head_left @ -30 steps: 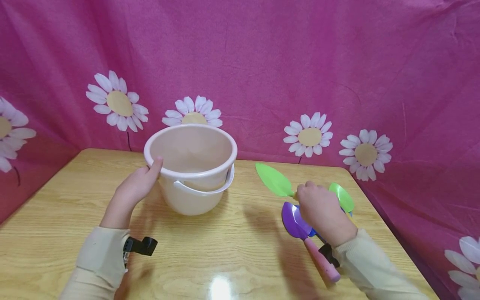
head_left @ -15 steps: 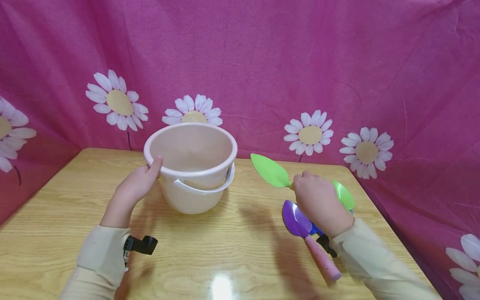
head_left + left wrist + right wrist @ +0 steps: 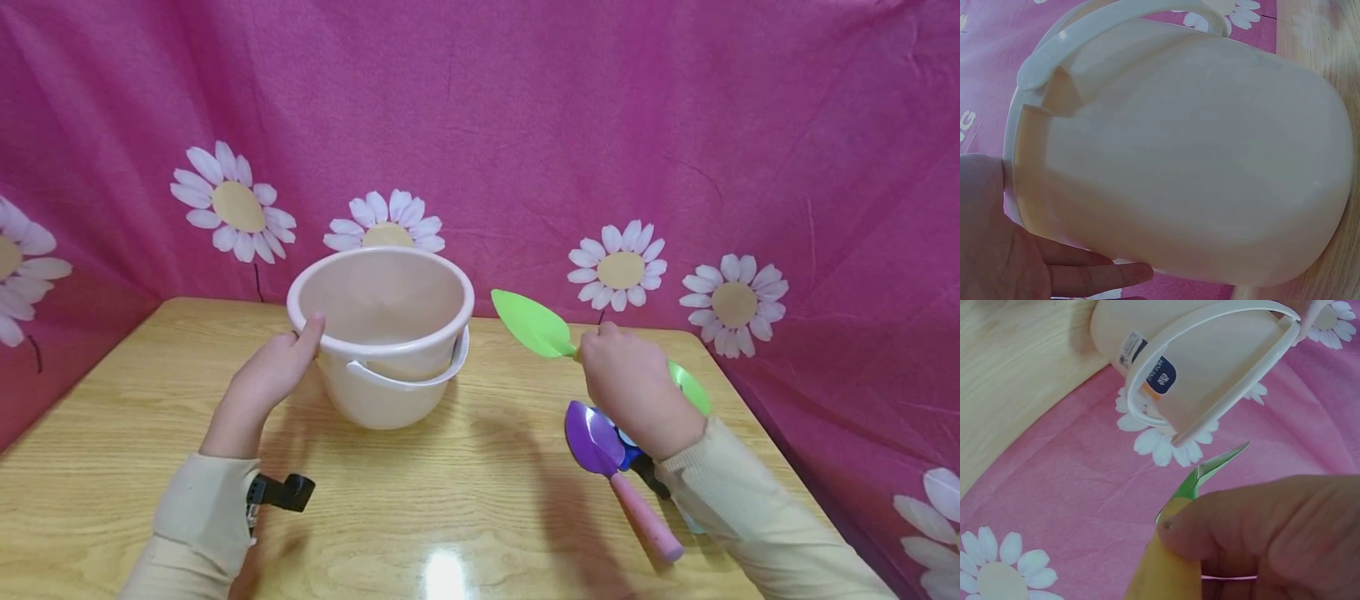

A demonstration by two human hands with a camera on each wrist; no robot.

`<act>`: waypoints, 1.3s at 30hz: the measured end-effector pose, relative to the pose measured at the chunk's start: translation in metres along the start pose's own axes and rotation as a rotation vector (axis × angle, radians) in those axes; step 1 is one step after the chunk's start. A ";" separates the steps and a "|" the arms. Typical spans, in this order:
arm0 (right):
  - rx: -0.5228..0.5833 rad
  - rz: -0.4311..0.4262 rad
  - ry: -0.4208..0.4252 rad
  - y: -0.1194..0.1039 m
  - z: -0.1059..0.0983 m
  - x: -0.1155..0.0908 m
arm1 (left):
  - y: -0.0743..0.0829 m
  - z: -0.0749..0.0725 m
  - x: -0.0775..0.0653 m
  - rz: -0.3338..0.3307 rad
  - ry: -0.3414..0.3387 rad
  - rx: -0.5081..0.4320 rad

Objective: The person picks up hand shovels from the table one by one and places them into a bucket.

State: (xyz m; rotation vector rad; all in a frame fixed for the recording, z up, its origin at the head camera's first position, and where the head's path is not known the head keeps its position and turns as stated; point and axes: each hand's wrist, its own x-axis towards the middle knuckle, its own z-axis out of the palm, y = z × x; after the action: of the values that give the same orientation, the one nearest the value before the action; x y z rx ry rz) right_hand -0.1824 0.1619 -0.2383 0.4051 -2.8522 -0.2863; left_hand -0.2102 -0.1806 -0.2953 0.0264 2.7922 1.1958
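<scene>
A pale cream bucket [image 3: 386,400] stands upright on the table, its handle hanging down in front. My left hand [image 3: 273,371] grips its left rim, thumb over the edge; in the left wrist view the fingers [image 3: 1097,278] lie along the outer wall. Held up right of the bucket is a toy trowel with a green blade [image 3: 534,325] and a yellow handle [image 3: 1169,562], which my right hand [image 3: 637,387] grips. Below that hand lies a purple trowel [image 3: 596,437] with a pink handle. Another green blade [image 3: 690,387] and a blue item [image 3: 633,454] are partly hidden behind hand and sleeve.
The wooden table [image 3: 420,508] ends at the back and sides against a pink cloth [image 3: 510,150] printed with daisies. A black camera mount [image 3: 283,492] juts from the left wrist. A label [image 3: 1160,375] shows on the bucket's side.
My right hand has lifted the green trowel up and slightly left, away from the other tools. The left hand and the bucket have stayed put.
</scene>
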 end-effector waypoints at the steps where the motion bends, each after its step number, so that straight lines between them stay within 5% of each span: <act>1: -0.005 0.001 -0.005 -0.001 -0.001 0.001 | 0.000 0.000 0.000 -0.003 0.000 0.000; 25: -0.188 -0.086 0.089 -0.034 -0.009 0.029 | 0.001 0.001 -0.002 -0.011 0.008 0.002; 39: -0.232 -0.043 -0.044 -0.062 -0.017 0.062 | 0.000 0.001 -0.001 -0.032 -0.013 -0.013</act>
State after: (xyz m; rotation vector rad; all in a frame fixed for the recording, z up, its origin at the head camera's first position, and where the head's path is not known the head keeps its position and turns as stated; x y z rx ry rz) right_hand -0.2206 0.0824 -0.2231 0.4171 -2.8111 -0.6333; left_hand -0.2093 -0.1799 -0.2957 -0.0118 2.7634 1.2016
